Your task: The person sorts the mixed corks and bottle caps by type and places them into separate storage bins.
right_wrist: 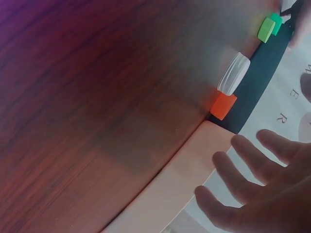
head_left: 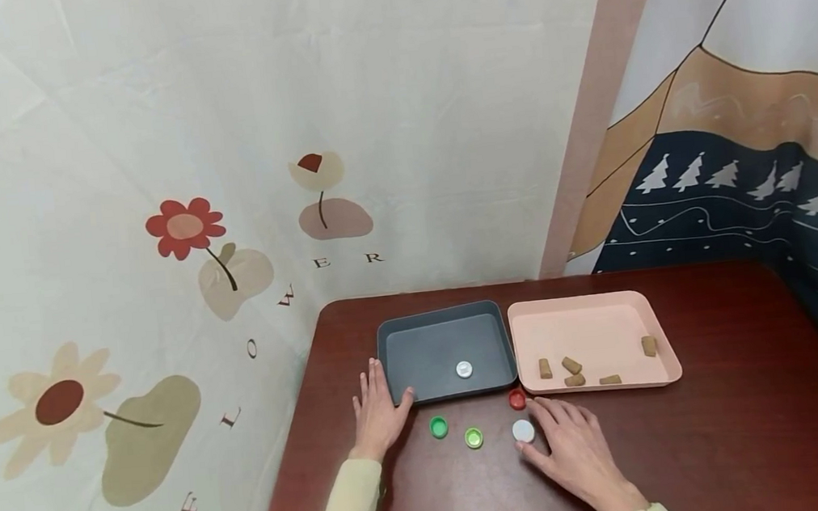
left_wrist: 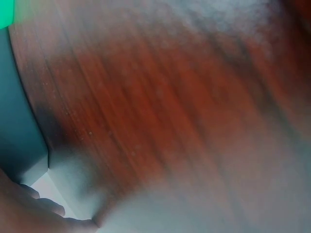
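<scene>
My left hand [head_left: 379, 416] rests at the left edge of a dark grey tray [head_left: 416, 338], its fingers straight and its thumb by the near rim. A white bottle cap [head_left: 464, 370] lies in that tray. My right hand [head_left: 575, 448] is spread beside another white cap [head_left: 522, 430] on the table, thumb and fingers apart around its right side. In the right wrist view the fingers [right_wrist: 238, 177] look loosely bent and hold nothing. Just behind the white cap is a red cap [head_left: 516, 399], near the tray. A green cap [head_left: 439, 426] and a lime-green cap [head_left: 474, 438] lie between the hands.
A pink tray [head_left: 575, 318] stands right of the dark one, with several brown corks [head_left: 572, 365] in it. Both trays sit toward the back of the dark red wooden table [head_left: 742, 389]. A printed cloth [head_left: 441, 123] hangs behind the table.
</scene>
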Action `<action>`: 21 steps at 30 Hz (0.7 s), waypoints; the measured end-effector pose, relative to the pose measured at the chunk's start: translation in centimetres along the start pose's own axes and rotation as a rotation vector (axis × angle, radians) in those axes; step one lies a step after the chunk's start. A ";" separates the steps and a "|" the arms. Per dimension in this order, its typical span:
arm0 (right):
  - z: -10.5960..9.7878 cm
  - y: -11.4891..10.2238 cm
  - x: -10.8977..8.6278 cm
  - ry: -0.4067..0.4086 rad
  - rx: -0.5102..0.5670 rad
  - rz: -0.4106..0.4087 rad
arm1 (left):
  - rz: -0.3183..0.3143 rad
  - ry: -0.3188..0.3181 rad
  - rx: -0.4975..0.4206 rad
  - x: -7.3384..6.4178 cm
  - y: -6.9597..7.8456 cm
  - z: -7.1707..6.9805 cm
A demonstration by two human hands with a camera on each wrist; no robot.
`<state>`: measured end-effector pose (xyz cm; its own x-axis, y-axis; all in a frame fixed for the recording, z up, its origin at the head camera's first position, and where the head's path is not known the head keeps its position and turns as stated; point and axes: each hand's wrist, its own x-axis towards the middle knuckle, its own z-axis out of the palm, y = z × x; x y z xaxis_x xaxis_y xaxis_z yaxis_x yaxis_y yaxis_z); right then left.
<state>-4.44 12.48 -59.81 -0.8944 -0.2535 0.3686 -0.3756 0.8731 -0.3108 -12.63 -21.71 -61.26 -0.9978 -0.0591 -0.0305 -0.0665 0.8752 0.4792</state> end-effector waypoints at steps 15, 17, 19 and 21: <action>0.7 -0.8 0.5 -0.139 -0.103 0.015 | 0.014 0.022 -0.013 -0.2 0.0 0.0; 0.9 -0.9 0.5 -0.144 -0.103 0.013 | 0.013 0.023 -0.012 -0.3 0.1 0.0; 1.0 -1.0 0.6 -0.144 -0.101 0.013 | 0.012 0.020 -0.009 -0.2 0.1 0.0; 1.1 -1.0 0.7 -0.140 -0.106 0.012 | 0.012 0.023 -0.009 -0.2 0.1 0.0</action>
<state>-4.94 10.99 -60.20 -0.9265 -0.2917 0.2376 -0.3435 0.9135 -0.2180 -12.44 -21.64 -61.25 -0.9982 -0.0595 -0.0047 -0.0542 0.8713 0.4877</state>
